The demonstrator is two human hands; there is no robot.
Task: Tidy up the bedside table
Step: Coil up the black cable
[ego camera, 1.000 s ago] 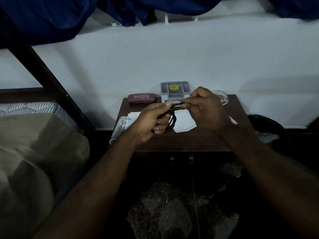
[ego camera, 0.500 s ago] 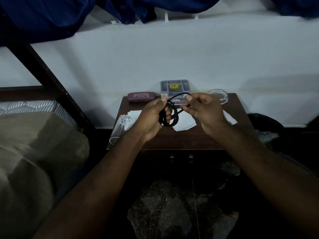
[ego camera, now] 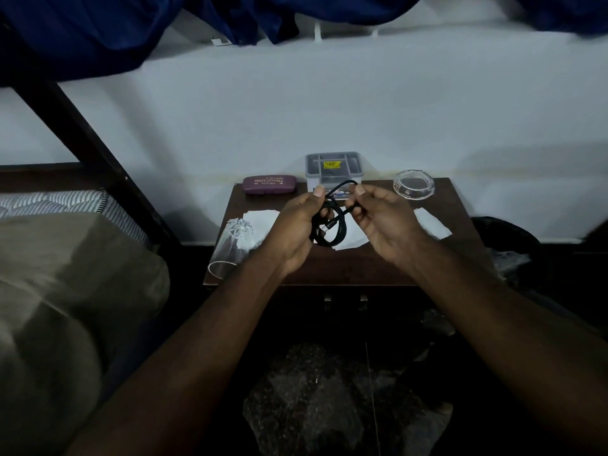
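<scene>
A black cable (ego camera: pixel 332 225) is wound into a small coil above the brown bedside table (ego camera: pixel 362 268). My left hand (ego camera: pixel 296 225) grips the coil, thumb up. My right hand (ego camera: pixel 381 218) pinches a loose loop of the same cable that arches between the two hands. On the table stand a purple glasses case (ego camera: pixel 268 185) at the back left, a grey compartment box (ego camera: pixel 334 166) with a yellow label at the back middle, and a clear glass ashtray (ego camera: pixel 414 185) at the back right. A drinking glass (ego camera: pixel 230 248) lies on its side at the left edge.
White paper pieces (ego camera: pixel 431 222) lie on the table under and beside my hands. A bed with a striped mattress (ego camera: pixel 65 205) and a drab blanket is on the left. A dark bin (ego camera: pixel 506 238) stands right of the table. Blue cloth hangs overhead.
My hands have drawn slightly apart and turned palms up, and a loop of cable now arches between them. The coil stays in my left hand.
</scene>
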